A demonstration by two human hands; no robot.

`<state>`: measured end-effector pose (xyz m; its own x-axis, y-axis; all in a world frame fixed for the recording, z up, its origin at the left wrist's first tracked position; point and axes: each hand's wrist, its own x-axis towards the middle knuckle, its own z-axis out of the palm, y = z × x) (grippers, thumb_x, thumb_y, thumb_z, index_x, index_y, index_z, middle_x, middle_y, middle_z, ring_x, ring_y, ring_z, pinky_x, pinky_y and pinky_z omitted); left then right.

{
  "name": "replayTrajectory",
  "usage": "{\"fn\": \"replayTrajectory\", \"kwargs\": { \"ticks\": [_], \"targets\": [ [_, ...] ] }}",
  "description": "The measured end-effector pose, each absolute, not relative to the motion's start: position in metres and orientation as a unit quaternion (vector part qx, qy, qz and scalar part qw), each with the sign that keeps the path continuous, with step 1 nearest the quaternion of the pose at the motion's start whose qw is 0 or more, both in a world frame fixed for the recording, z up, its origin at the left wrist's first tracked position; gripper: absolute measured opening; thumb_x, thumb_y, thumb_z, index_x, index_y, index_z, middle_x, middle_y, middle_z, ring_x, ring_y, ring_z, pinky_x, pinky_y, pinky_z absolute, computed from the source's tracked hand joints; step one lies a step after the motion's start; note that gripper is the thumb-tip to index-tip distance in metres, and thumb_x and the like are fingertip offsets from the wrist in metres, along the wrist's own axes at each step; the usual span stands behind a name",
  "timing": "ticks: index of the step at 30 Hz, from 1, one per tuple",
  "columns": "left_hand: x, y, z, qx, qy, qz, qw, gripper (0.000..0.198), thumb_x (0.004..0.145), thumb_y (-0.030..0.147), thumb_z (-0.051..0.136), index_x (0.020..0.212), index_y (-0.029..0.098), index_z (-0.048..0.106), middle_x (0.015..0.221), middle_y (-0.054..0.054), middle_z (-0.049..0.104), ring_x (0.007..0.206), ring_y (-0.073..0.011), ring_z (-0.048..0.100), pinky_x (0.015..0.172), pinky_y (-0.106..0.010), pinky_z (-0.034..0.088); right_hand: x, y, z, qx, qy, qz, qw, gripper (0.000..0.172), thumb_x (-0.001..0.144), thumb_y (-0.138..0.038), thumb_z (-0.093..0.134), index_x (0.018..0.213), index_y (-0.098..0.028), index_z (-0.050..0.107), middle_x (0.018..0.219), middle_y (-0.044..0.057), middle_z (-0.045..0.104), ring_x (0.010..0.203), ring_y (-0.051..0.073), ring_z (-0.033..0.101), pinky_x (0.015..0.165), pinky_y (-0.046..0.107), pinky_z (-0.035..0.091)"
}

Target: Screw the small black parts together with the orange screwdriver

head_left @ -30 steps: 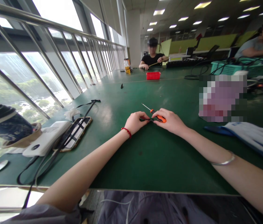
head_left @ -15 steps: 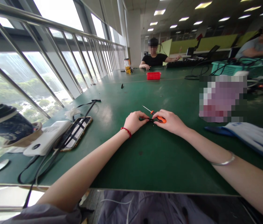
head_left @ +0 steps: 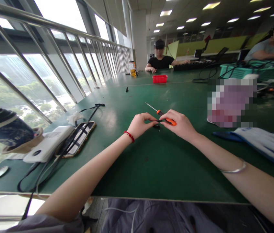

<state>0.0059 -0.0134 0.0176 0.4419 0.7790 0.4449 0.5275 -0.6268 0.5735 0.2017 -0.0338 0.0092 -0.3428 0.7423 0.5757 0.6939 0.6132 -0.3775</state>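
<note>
Holding one screwdriver [head_left: 171, 122] — right grip [head_left: 180, 123] | one black piece [head_left: 159, 121] — left grip [head_left: 140, 125]

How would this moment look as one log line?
left hand: pinches small black part | right hand: holds screwdriver | red box: on green table, farther off

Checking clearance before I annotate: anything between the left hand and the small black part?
Nothing visible. The left hand appears to pinch one end of the black part; the right hand, holding the screwdriver, is at the other end.
</note>
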Motion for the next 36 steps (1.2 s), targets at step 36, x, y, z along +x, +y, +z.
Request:
{"fn": "replayTrajectory", "kwargs": {
  "ticks": [36],
  "targets": [
    [0.020, -0.025, 0.014, 0.929, 0.288, 0.075, -0.222, 0.021, 0.091, 0.015, 0.041, 0.086, 0.015, 0.061, 0.089, -0.006, 0.063, 0.080, -0.0163, 0.056, 0.068, -0.030, 0.036, 0.199, -0.032, 0.006, -0.477, -0.778, 0.028, 0.408, 0.014, 0.081, -0.030, 0.058, 0.085, -0.021, 0.067, 0.084, 0.003, 0.066, 0.076, 0.018, 0.062, 0.069, 0.028, 0.044]
  ]
}}
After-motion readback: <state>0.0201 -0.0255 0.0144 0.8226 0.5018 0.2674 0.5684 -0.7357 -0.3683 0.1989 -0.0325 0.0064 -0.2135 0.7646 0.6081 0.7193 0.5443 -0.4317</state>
